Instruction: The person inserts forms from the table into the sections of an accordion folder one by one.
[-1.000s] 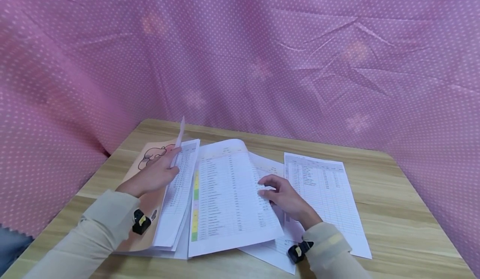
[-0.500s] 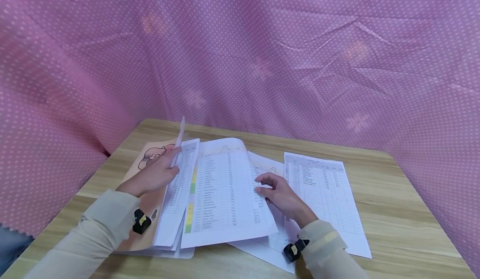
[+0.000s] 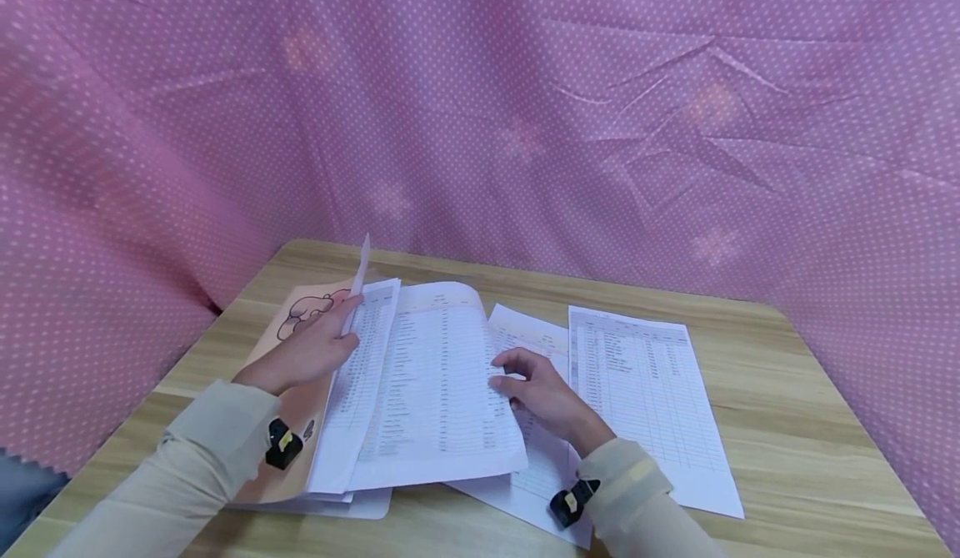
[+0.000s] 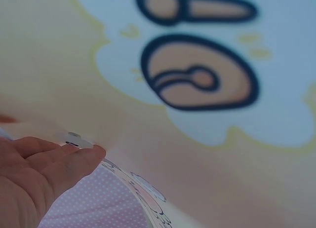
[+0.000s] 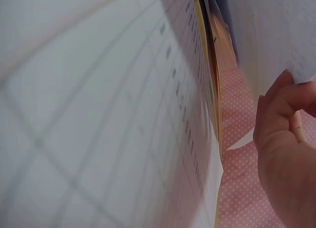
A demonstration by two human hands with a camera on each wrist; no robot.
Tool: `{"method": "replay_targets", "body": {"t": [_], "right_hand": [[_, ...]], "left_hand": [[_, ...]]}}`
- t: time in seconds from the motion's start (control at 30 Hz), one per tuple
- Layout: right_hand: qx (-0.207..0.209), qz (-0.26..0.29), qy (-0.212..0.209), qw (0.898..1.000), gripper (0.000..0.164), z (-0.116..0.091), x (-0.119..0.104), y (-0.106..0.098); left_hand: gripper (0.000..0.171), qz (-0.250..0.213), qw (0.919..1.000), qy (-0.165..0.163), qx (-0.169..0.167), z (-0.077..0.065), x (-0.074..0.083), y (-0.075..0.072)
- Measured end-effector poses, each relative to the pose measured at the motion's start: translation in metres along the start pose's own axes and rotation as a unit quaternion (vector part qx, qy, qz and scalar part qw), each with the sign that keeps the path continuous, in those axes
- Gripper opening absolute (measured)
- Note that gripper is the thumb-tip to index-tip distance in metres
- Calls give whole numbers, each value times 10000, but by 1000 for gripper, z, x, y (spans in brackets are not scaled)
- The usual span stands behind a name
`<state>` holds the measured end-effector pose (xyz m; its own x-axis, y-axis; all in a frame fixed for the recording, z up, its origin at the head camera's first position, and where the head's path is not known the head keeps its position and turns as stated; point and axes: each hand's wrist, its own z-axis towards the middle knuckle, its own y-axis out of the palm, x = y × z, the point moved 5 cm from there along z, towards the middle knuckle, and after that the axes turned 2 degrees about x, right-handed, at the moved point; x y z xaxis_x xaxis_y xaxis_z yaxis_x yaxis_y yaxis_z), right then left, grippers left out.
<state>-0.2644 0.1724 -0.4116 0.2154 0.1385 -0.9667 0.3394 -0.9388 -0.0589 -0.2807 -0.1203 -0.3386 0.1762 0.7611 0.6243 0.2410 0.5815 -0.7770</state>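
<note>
On the left of the table lies a folder with a peach cartoon cover (image 3: pixel 303 404), held partly raised by my left hand (image 3: pixel 311 348). Thumb and fingers pinch the cover's edge in the left wrist view, where the cover (image 4: pixel 197 164) fills most of the picture. Printed sheets (image 3: pixel 351 412) stand inside the folder. My right hand (image 3: pixel 543 395) pinches the right edge of a printed sheet (image 3: pixel 438 374), whose top bends back. That sheet's left side is hidden behind the folder's papers. In the right wrist view my right hand (image 5: pixel 286 134) holds the sheet's edge.
Under my right forearm a loose printed sheet (image 3: pixel 540 466) lies slanted on the wooden table (image 3: pixel 810 424). Another sheet with a table grid (image 3: pixel 648 408) lies to its right. A pink dotted cloth (image 3: pixel 480 124) hangs behind and at both sides.
My right hand has moved left with the printed sheet, and its coloured left edge has gone behind the folder's papers. My left hand has stayed in place.
</note>
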Motion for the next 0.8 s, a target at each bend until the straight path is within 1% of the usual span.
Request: {"method": "replay_targets", "body": {"t": [0.27, 0.33, 0.43, 0.6, 0.7, 0.8], "right_hand": [[-51, -175, -121, 9998, 26, 7, 3, 17], [-56, -168, -178, 9997, 27, 7, 3, 19], [3, -315, -233, 9992, 27, 6, 1, 19], [284, -891, -195, 9954, 35, 0, -3, 17], [523, -1159, -209, 9917, 44, -3, -5, 15], [802, -1317, -260, 9877, 52, -4, -5, 11]], "left_hand": [[64, 25, 10000, 3, 4, 1, -1, -1], [64, 20, 10000, -11, 8, 2, -2, 0], [64, 29, 10000, -33, 28, 2, -2, 0], [64, 74, 10000, -5, 57, -1, 0, -1], [64, 79, 10000, 21, 44, -1, 2, -1], [64, 66, 10000, 16, 28, -2, 1, -1]]}}
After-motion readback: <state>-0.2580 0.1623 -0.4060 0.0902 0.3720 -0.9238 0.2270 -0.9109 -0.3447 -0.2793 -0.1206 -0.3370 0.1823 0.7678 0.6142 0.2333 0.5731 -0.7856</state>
